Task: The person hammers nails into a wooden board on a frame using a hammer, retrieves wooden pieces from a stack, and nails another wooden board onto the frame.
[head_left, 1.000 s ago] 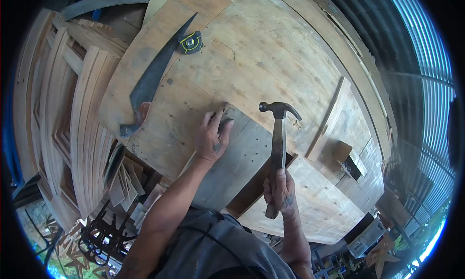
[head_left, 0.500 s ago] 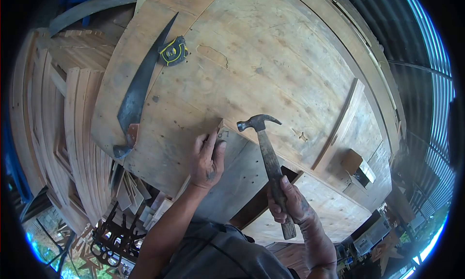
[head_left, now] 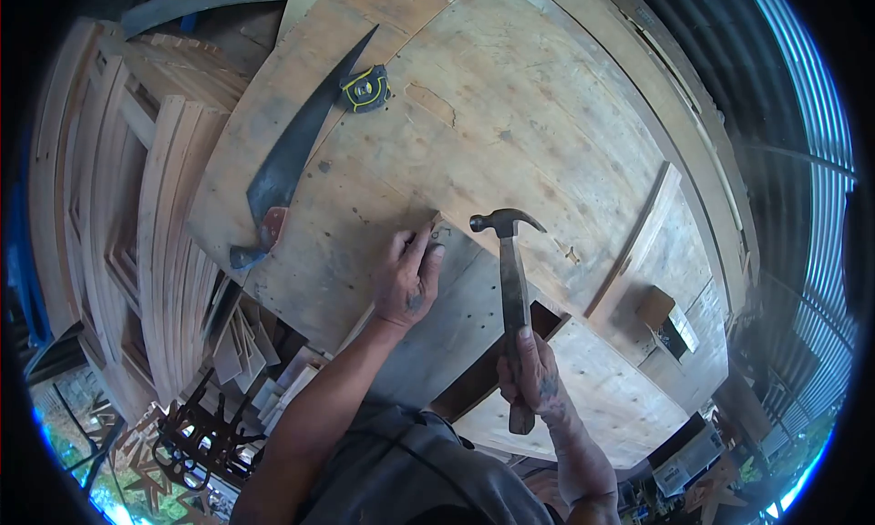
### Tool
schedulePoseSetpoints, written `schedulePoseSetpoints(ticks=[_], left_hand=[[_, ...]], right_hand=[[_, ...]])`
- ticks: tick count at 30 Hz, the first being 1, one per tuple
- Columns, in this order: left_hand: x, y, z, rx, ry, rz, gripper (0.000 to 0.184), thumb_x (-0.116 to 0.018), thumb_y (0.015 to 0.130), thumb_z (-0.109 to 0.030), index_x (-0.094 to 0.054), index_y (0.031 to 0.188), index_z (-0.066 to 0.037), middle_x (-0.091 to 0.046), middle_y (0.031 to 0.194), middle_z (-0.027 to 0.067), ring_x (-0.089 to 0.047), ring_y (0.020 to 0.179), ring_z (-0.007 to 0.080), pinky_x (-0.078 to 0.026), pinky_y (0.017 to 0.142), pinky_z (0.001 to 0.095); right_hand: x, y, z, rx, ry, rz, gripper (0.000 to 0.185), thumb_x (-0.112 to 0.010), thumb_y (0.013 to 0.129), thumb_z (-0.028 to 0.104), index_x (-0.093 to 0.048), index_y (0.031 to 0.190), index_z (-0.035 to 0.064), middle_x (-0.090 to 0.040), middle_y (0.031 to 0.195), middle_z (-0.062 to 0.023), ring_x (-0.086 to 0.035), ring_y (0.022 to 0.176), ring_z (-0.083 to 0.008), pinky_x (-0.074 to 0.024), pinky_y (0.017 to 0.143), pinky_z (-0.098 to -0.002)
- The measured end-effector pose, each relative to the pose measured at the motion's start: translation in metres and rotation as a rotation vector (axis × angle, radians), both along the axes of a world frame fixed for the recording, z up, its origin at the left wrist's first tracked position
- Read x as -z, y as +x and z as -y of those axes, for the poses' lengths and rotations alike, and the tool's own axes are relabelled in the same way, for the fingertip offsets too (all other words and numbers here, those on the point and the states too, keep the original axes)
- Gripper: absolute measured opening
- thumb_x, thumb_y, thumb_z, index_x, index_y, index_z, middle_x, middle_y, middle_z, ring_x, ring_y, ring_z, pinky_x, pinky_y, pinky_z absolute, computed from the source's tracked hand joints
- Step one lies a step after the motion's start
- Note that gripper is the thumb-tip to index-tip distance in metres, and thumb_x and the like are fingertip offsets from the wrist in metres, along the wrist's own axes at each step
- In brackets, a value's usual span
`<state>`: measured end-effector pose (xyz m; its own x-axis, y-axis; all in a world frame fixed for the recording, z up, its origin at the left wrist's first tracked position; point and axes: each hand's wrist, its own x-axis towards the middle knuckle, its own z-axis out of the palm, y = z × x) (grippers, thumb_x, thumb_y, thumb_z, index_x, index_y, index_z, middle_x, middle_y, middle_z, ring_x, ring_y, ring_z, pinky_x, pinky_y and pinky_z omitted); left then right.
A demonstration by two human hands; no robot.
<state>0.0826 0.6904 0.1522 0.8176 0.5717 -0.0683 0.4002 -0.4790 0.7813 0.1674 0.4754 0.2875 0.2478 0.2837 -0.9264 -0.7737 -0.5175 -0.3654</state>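
Note:
My left hand (head_left: pixel 412 277) rests at the corner of a grey panel (head_left: pixel 447 315), its thumb and fingers around the panel's marked tip; whether a small nail is between them cannot be made out. My right hand (head_left: pixel 531 375) grips the wooden handle of a claw hammer (head_left: pixel 513 279). The hammer's head is raised just right of the left fingers, over the panel's edge. Small dark dots mark the panel. Farther off on the wooden table (head_left: pixel 392 169) lie a handsaw (head_left: pixel 296 151) and a black and yellow tape measure (head_left: pixel 365 89).
A wood strip (head_left: pixel 635 238) and a small open box (head_left: pixel 667 322) lie on the right of the table. Curved wooden pieces (head_left: pixel 169 252) are stacked at the left. A dark gap (head_left: pixel 483 370) runs beside the panel. Corrugated sheeting stands at the far right.
The view has shifted and turned back and forth. The hammer has swung from a leftward tilt half a second ago to nearly upright in view. My left hand stays at the panel corner.

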Motion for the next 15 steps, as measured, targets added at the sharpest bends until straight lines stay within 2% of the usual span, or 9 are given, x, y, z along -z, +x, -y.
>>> schedulePoseSetpoints(ticks=[1,4,5,9,12,14,15], left_hand=[[-0.001,0.000,-0.001,0.003,0.004,-0.008,0.040,-0.062,0.105,-0.026,-0.064,0.139,-0.005,-0.063,0.110,0.0187,-0.068,0.091,0.0363,-0.056,0.078,0.0453],[-0.001,-0.001,0.000,-0.014,0.034,-0.023,0.038,-0.060,0.106,-0.028,-0.065,0.138,-0.008,-0.064,0.111,0.0185,-0.069,0.092,0.0387,-0.056,0.078,0.0473],[0.000,-0.002,0.001,-0.020,0.045,-0.025,0.037,-0.059,0.106,-0.028,-0.065,0.138,-0.010,-0.064,0.111,0.0183,-0.069,0.092,0.0395,-0.057,0.078,0.0479],[0.009,-0.005,0.004,-0.041,0.031,-0.032,0.035,-0.055,0.107,-0.030,-0.066,0.134,-0.012,-0.065,0.112,0.0160,-0.070,0.091,0.0406,-0.056,0.079,0.0504],[0.007,-0.005,0.003,-0.047,0.074,-0.023,0.034,-0.053,0.108,-0.031,-0.067,0.133,-0.013,-0.065,0.112,0.0149,-0.070,0.091,0.0406,-0.056,0.079,0.0514],[0.007,-0.005,0.004,-0.057,0.036,-0.032,0.034,-0.053,0.108,-0.032,-0.068,0.133,-0.013,-0.065,0.112,0.0147,-0.069,0.091,0.0403,-0.056,0.080,0.0516],[0.007,-0.007,0.005,-0.062,0.046,-0.050,0.034,-0.053,0.107,-0.031,-0.068,0.132,-0.013,-0.065,0.112,0.0142,-0.069,0.091,0.0398,-0.056,0.080,0.0512]], right_hand=[[0.008,-0.016,0.005,0.040,0.045,0.115,0.056,-0.045,0.110,0.061,-0.050,0.099,0.0065,-0.050,0.062,-0.0021,-0.049,0.046,-0.0109,-0.0403,0.042,-0.0278],[0.040,-0.053,0.023,-0.082,0.054,0.584,0.049,-0.052,0.109,0.055,-0.050,0.098,0.0070,-0.051,0.063,0.0008,-0.049,0.049,-0.0089,-0.0399,0.046,-0.0259],[0.055,-0.058,0.035,-0.184,0.002,0.667,0.051,-0.062,0.106,0.050,-0.049,0.103,0.0006,-0.060,0.065,-0.0117,-0.066,0.058,-0.0273,-0.0483,0.054,-0.0433],[0.056,-0.053,0.022,-0.439,-0.123,0.897,0.047,-0.065,0.105,0.046,-0.053,0.110,0.0010,-0.063,0.069,-0.0214,-0.068,0.064,-0.0411,-0.0510,0.059,-0.0472],[0.035,-0.046,0.013,-0.339,-0.005,1.102,0.044,-0.060,0.107,0.044,-0.053,0.106,0.0011,-0.059,0.066,-0.0140,-0.059,0.055,-0.0287,-0.0479,0.055,-0.0415],[0.004,-0.043,0.009,-0.187,0.157,1.273,0.049,-0.059,0.106,0.050,-0.056,0.105,0.0012,-0.063,0.071,-0.0093,-0.061,0.058,-0.0197,-0.0485,0.055,-0.0354],[0.003,-0.047,0.018,-0.117,0.321,1.300,0.049,-0.059,0.107,0.050,-0.056,0.105,0.0013,-0.063,0.072,-0.0096,-0.061,0.059,-0.0173,-0.0476,0.054,-0.0340]])
